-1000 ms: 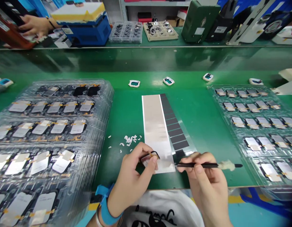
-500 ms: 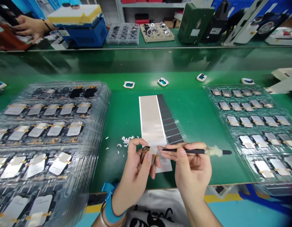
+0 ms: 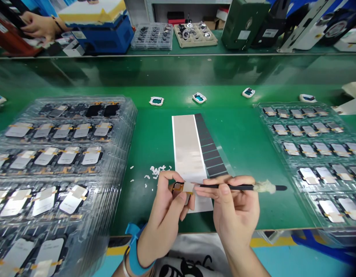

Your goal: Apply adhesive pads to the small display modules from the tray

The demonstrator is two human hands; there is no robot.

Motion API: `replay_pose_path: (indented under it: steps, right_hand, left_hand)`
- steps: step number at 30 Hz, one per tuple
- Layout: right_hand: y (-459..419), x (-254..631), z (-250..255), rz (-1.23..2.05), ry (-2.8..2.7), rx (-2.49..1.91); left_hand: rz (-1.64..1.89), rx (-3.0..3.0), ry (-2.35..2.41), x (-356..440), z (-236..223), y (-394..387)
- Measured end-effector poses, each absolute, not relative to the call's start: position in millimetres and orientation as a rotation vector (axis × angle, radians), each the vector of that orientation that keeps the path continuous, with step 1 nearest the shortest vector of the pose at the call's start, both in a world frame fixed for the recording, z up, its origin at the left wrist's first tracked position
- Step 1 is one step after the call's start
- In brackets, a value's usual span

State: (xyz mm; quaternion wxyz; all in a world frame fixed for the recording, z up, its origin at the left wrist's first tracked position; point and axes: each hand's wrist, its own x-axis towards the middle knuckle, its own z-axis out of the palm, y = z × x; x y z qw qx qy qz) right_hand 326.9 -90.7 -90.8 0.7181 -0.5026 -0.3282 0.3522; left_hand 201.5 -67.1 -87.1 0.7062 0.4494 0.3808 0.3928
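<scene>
The left hand [image 3: 166, 221] held a small screen module [image 3: 178, 187] just inside the middle of the near edge of the green table [image 3: 154, 142], its fingers clamped on the module's sides. The module was tilted, over the near end of a pale, white-bordered sheet [image 3: 187, 140]. A translucent patch [image 3: 188, 187] lay across its upper part, just above the thumb. A blue wristband [image 3: 134, 248] circled the left wrist.

The fingers of the right hand [image 3: 238, 215] were closed around a slim black tweezers-like tool [image 3: 241, 187], which lay nearly level and pointed at the module. Its tip met the edge of the patch; whether it gripped it could not be told. A pale wad [image 3: 264, 186] was wrapped near the tool's other end.

Dark rectangular strips [image 3: 211, 152] lay beside the sheet, toward the table's right edge, and white scraps [image 3: 158, 170] were scattered on its other side. A stack of clear trays [image 3: 127, 129] filled with screen modules took up the table's left side; a similar clear tray [image 3: 325, 161] stood by the right edge. White-rimmed casings [image 3: 199, 98] lay in a spaced row toward the far edge.
</scene>
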Motion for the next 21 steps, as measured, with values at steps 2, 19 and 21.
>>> replay_pose_path:
  steps: [2, 19, 21]
  right_hand:
    - [-91.5, 326.8, -91.3, 0.796, -0.747, -1.093]
    - [-94.7, 325.0, -89.7, 0.753, -0.841, -1.138]
    - [-95.3, 325.3, -89.6, 0.763, -0.837, -1.127]
  left_hand:
    - [0.889, 0.974, 0.825, 201.3, -86.0, -66.5]
    - [0.887, 1.039, 0.847, 200.9, -84.0, -69.7]
    - [0.895, 1.045, 0.846, 201.0, -84.6, -69.7]
